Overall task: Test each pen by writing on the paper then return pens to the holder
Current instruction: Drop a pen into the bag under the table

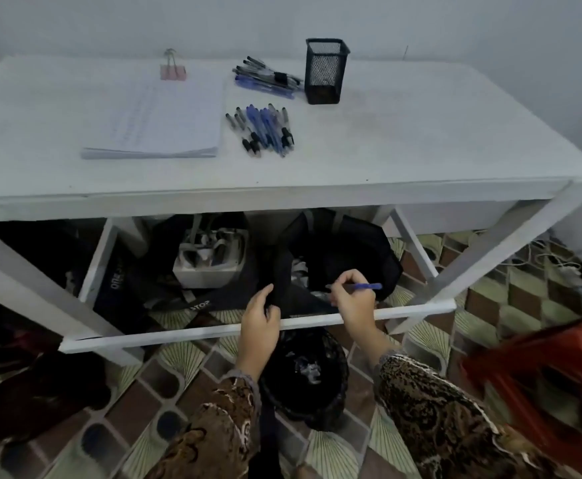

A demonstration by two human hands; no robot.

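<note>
Below the white painted wooden table [420, 140], the right hand [353, 299] pinches a slim blue plastic pen [365, 286] between thumb and fingers, the pen lying roughly level and pointing to the right, over the open mouth of a black fabric bag [344, 250]. The left hand [261, 316] is curled round the near edge of that bag, just above the table's lower white rail [213, 331]. On the tabletop lies a thick stack of lined white paper [158, 112] with a pink binder clip [173, 71] at its far edge. Just to its right, a fanned row of blue and black pens [261, 129] lies flat, and beyond it a second loose pile of pens [268, 79] rests just beside the upright square black wire-mesh holder [324, 72]. Both forearms wear brown patterned sleeves [427, 409]
</note>
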